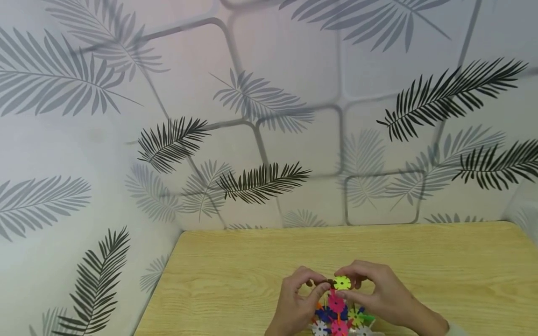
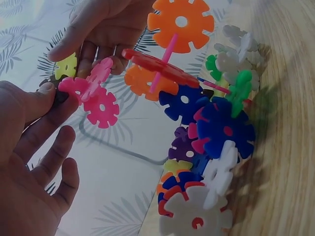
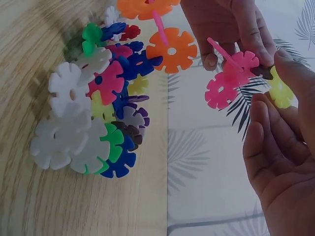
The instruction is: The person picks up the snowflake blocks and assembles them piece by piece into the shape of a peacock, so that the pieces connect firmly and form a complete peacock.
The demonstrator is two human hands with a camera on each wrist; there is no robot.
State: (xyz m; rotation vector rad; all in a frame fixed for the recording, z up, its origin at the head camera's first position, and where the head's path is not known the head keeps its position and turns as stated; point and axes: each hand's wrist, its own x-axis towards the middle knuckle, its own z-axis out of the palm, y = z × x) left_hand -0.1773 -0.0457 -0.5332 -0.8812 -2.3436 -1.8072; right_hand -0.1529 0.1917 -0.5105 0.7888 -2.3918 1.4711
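My left hand [image 1: 296,298] pinches a dark brown notched disc [image 2: 60,94] between thumb and index finger. My right hand [image 1: 384,291] has thumb and index finger on either side of a yellow notched disc [image 1: 342,283], pinching it at the edge. The yellow disc meets the dark one. Joined to the dark disc are pink notched discs [image 2: 101,107], held up in the air with them. Below and between both hands stands a cluster of interlocked plastic discs, among them a blue disc [image 2: 226,129], an orange disc [image 3: 171,50] and a white disc [image 3: 61,137].
The cluster rests on a wood-grain table [image 1: 235,261]. Behind the table rises a wall [image 1: 294,149] with a printed leaf pattern. A long-sleeved cuff [image 1: 456,329] shows at the right wrist.
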